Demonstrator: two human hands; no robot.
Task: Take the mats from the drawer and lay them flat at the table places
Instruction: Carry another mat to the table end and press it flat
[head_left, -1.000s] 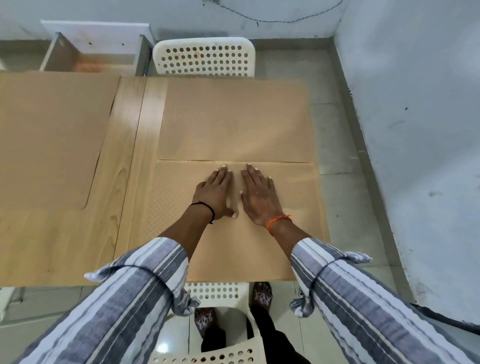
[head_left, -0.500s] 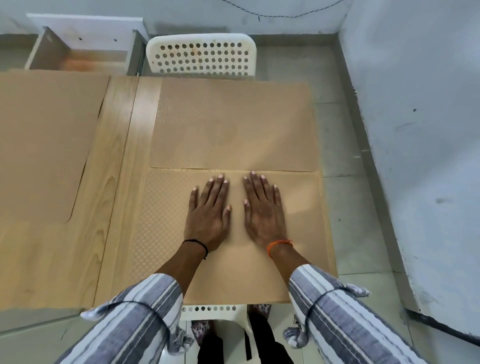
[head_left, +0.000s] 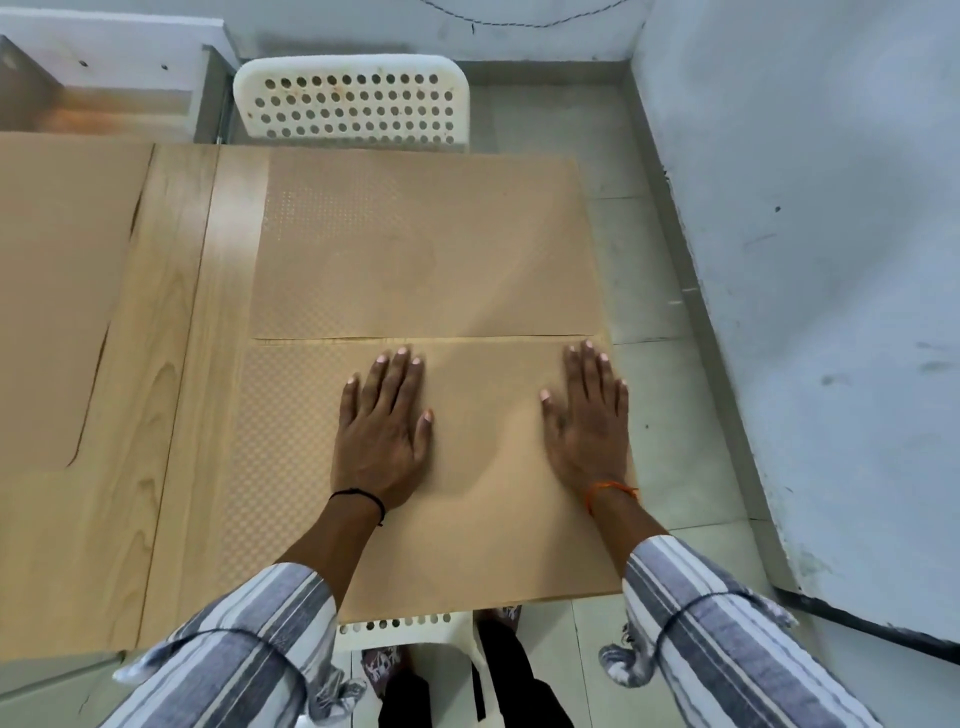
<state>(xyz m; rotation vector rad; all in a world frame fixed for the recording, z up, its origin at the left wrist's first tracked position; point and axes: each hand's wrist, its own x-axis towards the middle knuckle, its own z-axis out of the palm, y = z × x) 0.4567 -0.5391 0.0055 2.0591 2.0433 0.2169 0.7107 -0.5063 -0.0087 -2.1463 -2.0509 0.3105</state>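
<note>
The right hand (head_left: 587, 421) has slid apart from the left hand (head_left: 382, 431) to the right edge of the near mat (head_left: 483, 519); both lie flat, fingers straight. Ahead of the fingertips the far mat (head_left: 426, 249) apparently abuts it. A white chair (head_left: 353, 101) stands beyond the table (head_left: 176, 395).

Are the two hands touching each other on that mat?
Apart. The head view shows bare near mat between the left hand and right hand.
</note>
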